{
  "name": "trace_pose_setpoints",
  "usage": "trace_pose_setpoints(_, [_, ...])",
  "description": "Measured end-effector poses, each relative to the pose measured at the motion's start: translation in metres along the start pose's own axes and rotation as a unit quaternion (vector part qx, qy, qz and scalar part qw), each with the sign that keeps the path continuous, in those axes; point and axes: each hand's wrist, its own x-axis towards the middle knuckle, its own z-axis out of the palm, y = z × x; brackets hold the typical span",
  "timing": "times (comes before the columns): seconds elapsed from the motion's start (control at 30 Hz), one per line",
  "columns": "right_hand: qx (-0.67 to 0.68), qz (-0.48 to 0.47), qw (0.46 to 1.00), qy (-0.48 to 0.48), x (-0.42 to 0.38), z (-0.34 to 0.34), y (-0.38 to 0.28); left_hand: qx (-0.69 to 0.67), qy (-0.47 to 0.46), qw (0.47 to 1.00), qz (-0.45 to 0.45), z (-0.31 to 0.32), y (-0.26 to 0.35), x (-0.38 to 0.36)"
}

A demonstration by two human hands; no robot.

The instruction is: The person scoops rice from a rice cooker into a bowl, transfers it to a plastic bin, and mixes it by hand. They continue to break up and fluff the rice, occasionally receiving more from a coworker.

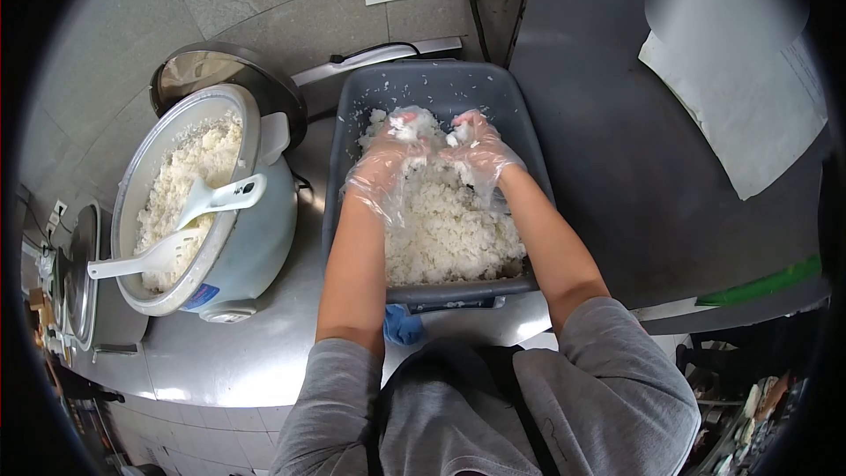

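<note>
A grey rectangular tub (434, 79) holds a large heap of white cooked rice (454, 234). Over the tub's far half, my left hand (392, 154) in a clear plastic glove has its fingers curled round a clump of rice. Beside it, my right hand (480, 148), gloved the same way, also grips rice between bent fingers. The two hands are close together, palms turned inward, just at the surface of the heap. Rice grains stick to the tub's walls.
Left of the tub stands a rice cooker (264, 242) of rice, with two white paddles (220, 197) in it and a metal lid (207, 66) behind. A blue cloth (403, 324) lies at the tub's near side. Paper (731, 115) rests on the dark surface at right.
</note>
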Motion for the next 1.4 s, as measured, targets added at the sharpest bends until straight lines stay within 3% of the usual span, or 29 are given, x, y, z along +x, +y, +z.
trace_pose_setpoints(0.1, [0.142, 0.015, 0.989, -0.048, 0.009, 0.0, 0.02, -0.052, 0.019, 0.998, -0.03, -0.003, 0.002, -0.001])
trace_pose_setpoints(0.23, [0.262, 0.094, 0.957, -0.087, 0.01, -0.002, 0.021, 0.2, 0.176, 0.963, 0.035, -0.023, -0.028, 0.028])
trace_pose_setpoints(0.33, [-0.023, 0.134, 0.99, 0.041, 0.019, 0.003, 0.028, 0.292, 0.291, 0.911, 0.029, -0.013, -0.019, 0.019])
trace_pose_setpoints(0.4, [-0.028, 0.111, 0.993, -0.042, 0.029, -0.002, 0.039, 0.334, 0.356, 0.873, -0.003, -0.003, -0.01, 0.014])
trace_pose_setpoints(0.5, [0.023, 0.171, 0.983, -0.069, 0.02, -0.004, 0.034, 0.322, 0.211, 0.915, -0.121, -0.033, -0.015, 0.03])
trace_pose_setpoints(0.57, [-0.121, 0.139, 0.979, -0.081, 0.016, -0.006, 0.041, 0.517, 0.12, 0.835, -0.143, -0.039, -0.018, 0.033])
trace_pose_setpoints(0.6, [-0.288, 0.066, 0.95, -0.098, 0.019, -0.01, 0.058, 0.606, 0.074, 0.779, -0.145, -0.04, -0.018, 0.033])
trace_pose_setpoints(0.63, [-0.445, -0.011, 0.889, -0.111, 0.023, -0.012, 0.075, 0.651, 0.054, 0.744, -0.14, -0.042, -0.02, 0.031])
trace_pose_setpoints(0.67, [-0.449, 0.029, 0.886, -0.113, 0.022, -0.008, 0.077, 0.661, 0.049, 0.737, -0.132, -0.045, -0.027, 0.03])
trace_pose_setpoints(0.73, [-0.457, 0.101, 0.876, -0.117, 0.024, 0.003, 0.075, 0.609, 0.065, 0.782, -0.115, -0.057, -0.05, 0.034])
trace_pose_setpoints(0.77, [-0.543, 0.043, 0.822, -0.165, 0.06, 0.017, 0.138, 0.559, 0.076, 0.819, -0.102, -0.065, -0.066, 0.039])
trace_pose_setpoints(0.8, [-0.329, 0.104, 0.923, -0.168, 0.062, 0.023, 0.133, 0.491, 0.075, 0.863, -0.089, -0.075, -0.084, 0.048])
trace_pose_setpoints(0.83, [-0.097, 0.159, 0.968, -0.166, 0.054, 0.031, 0.125, 0.417, 0.069, 0.902, -0.081, -0.083, -0.101, 0.055])
trace_pose_setpoints(0.87, [0.141, 0.206, 0.956, -0.157, 0.048, 0.037, 0.117, 0.343, 0.063, 0.934, -0.077, -0.087, -0.113, 0.059])
trace_pose_setpoints(0.97, [0.154, 0.242, 0.946, -0.148, 0.021, 0.046, 0.068, 0.191, 0.068, 0.972, -0.117, -0.063, -0.099, 0.046])
trace_pose_setpoints(1.07, [0.238, 0.191, 0.936, -0.178, -0.005, 0.039, 0.004, 0.047, 0.127, 0.981, -0.138, -0.014, -0.046, 0.013])
trace_pose_setpoints(1.1, [0.271, 0.065, 0.934, -0.222, 0.011, 0.047, 0.017, -0.006, 0.154, 0.978, -0.139, -0.004, -0.037, 0.006])
trace_pose_setpoints(1.2, [0.148, -0.003, 0.963, -0.224, 0.016, 0.037, 0.004, -0.204, -0.025, 0.967, -0.153, -0.025, -0.033, 0.02])
trace_pose_setpoints(1.23, [0.2, -0.009, 0.96, -0.195, 0.018, 0.037, 0.0, -0.159, 0.046, 0.985, -0.052, -0.013, -0.026, 0.013])
trace_pose_setpoints(1.33, [0.268, -0.04, 0.951, -0.149, 0.037, 0.04, 0.021, -0.131, 0.141, 0.981, 0.001, -0.002, -0.025, 0.01])
trace_pose_setpoints(1.37, [0.279, 0.025, 0.95, -0.137, 0.033, 0.036, 0.011, -0.105, 0.023, 0.992, 0.059, -0.009, -0.025, 0.014])
trace_pose_setpoints(1.4, [0.294, 0.034, 0.946, -0.134, 0.03, 0.033, 0.007, -0.083, 0.072, 0.992, 0.055, -0.005, -0.024, 0.016])
